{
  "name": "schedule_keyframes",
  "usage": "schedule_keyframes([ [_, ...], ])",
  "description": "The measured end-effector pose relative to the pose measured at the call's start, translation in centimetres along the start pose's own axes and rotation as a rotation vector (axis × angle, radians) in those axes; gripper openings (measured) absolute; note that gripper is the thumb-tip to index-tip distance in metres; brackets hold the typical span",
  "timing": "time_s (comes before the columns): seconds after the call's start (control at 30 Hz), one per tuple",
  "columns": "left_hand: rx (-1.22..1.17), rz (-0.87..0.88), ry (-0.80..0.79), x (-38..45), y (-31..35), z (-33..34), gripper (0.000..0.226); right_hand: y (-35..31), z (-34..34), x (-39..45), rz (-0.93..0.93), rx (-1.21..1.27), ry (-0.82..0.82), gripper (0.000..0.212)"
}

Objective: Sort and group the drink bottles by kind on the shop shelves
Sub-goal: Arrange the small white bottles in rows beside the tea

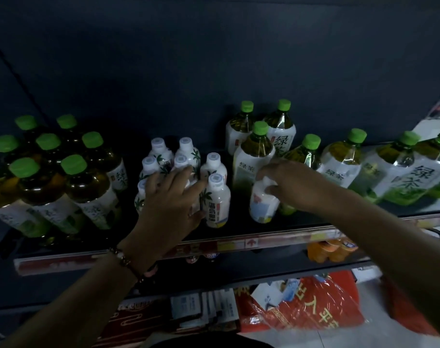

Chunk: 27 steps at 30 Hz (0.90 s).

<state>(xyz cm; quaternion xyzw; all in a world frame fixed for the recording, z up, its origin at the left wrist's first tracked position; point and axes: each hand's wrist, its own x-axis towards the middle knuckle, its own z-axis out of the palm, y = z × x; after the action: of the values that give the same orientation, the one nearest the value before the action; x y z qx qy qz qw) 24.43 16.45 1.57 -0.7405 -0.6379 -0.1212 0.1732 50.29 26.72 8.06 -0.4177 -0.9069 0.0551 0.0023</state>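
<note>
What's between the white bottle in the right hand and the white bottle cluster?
Head view: bare dark shelf between the held white bottle and the cluster.

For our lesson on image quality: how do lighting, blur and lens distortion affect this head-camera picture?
Head view: dim overall, the shelf back nearly black; glare glints on the green tea bottles at right; the right hand and its small white bottle look motion-blurred; the wide lens bows the shelf edge and tilts bottles outward.

green-capped bottles [412, 177]: 绿茶 | small white bottle [217, 204]: 海岛椰
</note>
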Motion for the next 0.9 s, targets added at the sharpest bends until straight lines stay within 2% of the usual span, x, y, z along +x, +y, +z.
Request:
schedule_keyframes([
  [0.07,0.011,-0.008,0.007,-0.1,-0.1,0.2,0.077,-0.1,-1.2,0.0,0.009,0.074,-0.012,0.027],
  [0.13,0.016,-0.027,-0.003,-0.1,-0.2,0.1,0.083,-0.7,-3.5,-0.4,0.036,0.144,0.027,0.025],
  [0.33,-0.039,-0.042,-0.041,0.3,-0.3,-0.5,0.077,-3.8,-11.9,0.8,0.037,0.332,0.386,0.024],
  [0.47,-0.088,-0.075,-0.007,0.0,-0.8,-0.6,0.068,-5.9,-12.0,6.4,0.009,0.296,0.456,0.029],
  [0.53,-0.071,-0.106,-0.026,0.0,-1.1,-0.8,0.07,-6.5,-10.6,10.0,-0.002,0.188,0.401,0.031],
  [0.7,-0.094,-0.218,-0.108,-0.5,-1.4,-0.7,0.085,-7.1,-6.3,16.2,-0.012,-0.006,0.133,0.027],
  [0.9,-0.06,-0.181,-0.175,-0.8,-1.7,-0.4,0.098,-5.3,-2.9,18.3,0.002,-0.057,-0.125,0.039],
])
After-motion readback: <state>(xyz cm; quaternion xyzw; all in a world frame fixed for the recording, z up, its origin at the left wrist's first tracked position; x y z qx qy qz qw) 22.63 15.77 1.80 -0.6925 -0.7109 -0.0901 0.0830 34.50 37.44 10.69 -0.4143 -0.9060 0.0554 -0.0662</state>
